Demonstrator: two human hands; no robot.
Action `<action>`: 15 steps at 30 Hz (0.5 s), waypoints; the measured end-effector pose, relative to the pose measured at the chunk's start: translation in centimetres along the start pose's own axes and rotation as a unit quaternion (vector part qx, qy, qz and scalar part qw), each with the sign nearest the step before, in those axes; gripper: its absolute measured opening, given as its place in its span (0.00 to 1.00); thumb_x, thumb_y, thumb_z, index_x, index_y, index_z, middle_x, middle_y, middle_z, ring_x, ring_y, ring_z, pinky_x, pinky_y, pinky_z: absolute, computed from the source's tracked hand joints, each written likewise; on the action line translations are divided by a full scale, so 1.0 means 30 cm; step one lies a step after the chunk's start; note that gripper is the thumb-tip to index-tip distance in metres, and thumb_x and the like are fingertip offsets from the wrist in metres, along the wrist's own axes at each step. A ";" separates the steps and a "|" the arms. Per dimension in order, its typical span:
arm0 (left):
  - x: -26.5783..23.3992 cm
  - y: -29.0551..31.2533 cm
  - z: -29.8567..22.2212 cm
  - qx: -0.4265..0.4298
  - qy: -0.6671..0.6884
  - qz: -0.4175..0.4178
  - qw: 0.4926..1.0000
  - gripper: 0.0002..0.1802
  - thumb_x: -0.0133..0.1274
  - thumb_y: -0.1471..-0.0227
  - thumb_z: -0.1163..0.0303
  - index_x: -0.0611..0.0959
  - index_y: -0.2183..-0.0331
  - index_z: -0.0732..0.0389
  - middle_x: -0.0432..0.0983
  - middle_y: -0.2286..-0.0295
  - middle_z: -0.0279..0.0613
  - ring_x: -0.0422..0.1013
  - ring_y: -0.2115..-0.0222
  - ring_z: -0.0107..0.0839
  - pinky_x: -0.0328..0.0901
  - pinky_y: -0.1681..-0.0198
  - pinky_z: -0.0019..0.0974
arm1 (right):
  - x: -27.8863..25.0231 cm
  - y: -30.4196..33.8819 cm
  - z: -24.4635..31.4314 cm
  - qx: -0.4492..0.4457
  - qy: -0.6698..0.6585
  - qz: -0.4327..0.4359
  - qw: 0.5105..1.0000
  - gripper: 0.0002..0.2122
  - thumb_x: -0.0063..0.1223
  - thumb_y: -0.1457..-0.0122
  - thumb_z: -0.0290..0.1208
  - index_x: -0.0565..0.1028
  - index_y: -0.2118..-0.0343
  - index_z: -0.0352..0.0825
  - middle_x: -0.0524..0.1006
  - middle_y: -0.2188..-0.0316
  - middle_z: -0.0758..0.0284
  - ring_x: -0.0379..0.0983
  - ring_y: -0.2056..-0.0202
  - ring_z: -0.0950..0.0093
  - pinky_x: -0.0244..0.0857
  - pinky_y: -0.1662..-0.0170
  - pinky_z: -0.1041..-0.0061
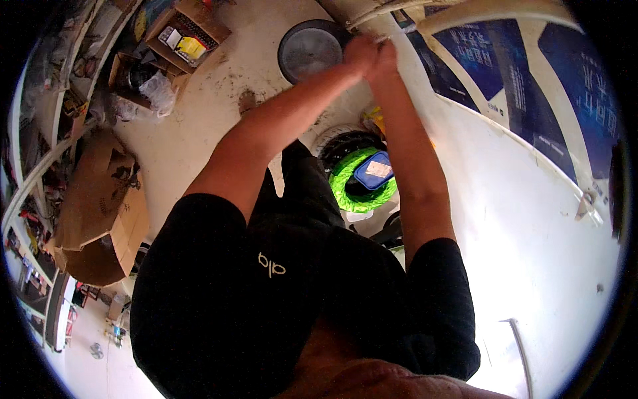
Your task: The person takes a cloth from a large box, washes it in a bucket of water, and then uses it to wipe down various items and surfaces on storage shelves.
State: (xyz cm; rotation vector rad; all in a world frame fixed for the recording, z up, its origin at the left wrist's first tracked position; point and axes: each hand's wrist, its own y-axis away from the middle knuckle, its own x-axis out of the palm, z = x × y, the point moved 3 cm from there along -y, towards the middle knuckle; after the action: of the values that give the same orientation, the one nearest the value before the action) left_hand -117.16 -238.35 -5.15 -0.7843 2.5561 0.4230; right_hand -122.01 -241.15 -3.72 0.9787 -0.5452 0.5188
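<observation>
Though dull grey, basin (309,53) near left hand (359,56)

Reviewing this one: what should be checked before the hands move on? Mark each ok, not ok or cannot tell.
1. Both hands visible: ok; left hand and right hand are close together.
2. Grip: cannot tell; anything held is unclear.
3. Round basin in view: ok; beside the left hand.
4. Floor beside the legs free: not ok; green ring there.
5. Blue box contents: cannot tell; not visible.
</observation>
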 end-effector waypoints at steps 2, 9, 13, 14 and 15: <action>0.029 0.096 -0.130 0.022 -0.001 0.024 0.999 0.21 0.40 0.44 0.53 0.75 0.59 0.59 0.71 0.61 0.51 0.69 0.62 0.46 0.63 0.60 0.48 | -0.092 0.015 0.057 0.000 -0.054 0.002 0.999 0.20 0.38 0.41 0.43 0.66 0.51 0.35 0.73 0.57 0.62 0.67 0.54 0.62 0.61 0.52 0.63; -0.036 -0.029 0.089 -0.266 0.486 0.132 0.822 0.21 0.31 0.39 0.55 0.75 0.56 0.54 0.68 0.53 0.42 0.70 0.65 0.40 0.67 0.64 0.55 | -0.072 -0.104 -0.073 -0.046 -0.158 0.277 0.947 0.18 0.40 0.40 0.40 0.67 0.53 0.33 0.74 0.61 0.63 0.70 0.58 0.67 0.65 0.56 0.68; -0.056 0.070 -0.055 -0.168 0.116 0.194 0.959 0.28 0.31 0.38 0.58 0.50 0.39 0.51 0.43 0.39 0.44 0.46 0.40 0.45 0.49 0.42 0.45 | -0.029 -0.027 -0.082 -0.041 -0.152 0.214 0.964 0.15 0.40 0.40 0.36 0.68 0.54 0.33 0.72 0.60 0.62 0.69 0.57 0.69 0.65 0.57 0.71; -0.065 0.055 0.064 -0.245 0.230 0.153 0.929 0.28 0.31 0.38 0.58 0.50 0.39 0.51 0.43 0.39 0.44 0.45 0.40 0.45 0.48 0.41 0.46 | 0.058 0.036 -0.113 -0.009 -0.110 0.108 0.988 0.16 0.41 0.40 0.36 0.67 0.54 0.33 0.71 0.59 0.61 0.67 0.56 0.69 0.65 0.57 0.71; -0.095 0.021 0.080 -0.305 0.361 0.109 0.874 0.28 0.30 0.38 0.57 0.50 0.39 0.51 0.43 0.39 0.44 0.45 0.40 0.45 0.48 0.41 0.46 | 0.097 0.074 -0.107 0.004 -0.066 -0.001 0.998 0.16 0.41 0.41 0.35 0.67 0.53 0.33 0.71 0.58 0.61 0.66 0.54 0.69 0.64 0.57 0.72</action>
State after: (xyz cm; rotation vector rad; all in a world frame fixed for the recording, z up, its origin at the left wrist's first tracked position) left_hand -114.65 -235.59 -5.73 -1.0075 3.2624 1.2643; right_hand -120.61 -236.85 -1.92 1.0252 -0.6600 0.4559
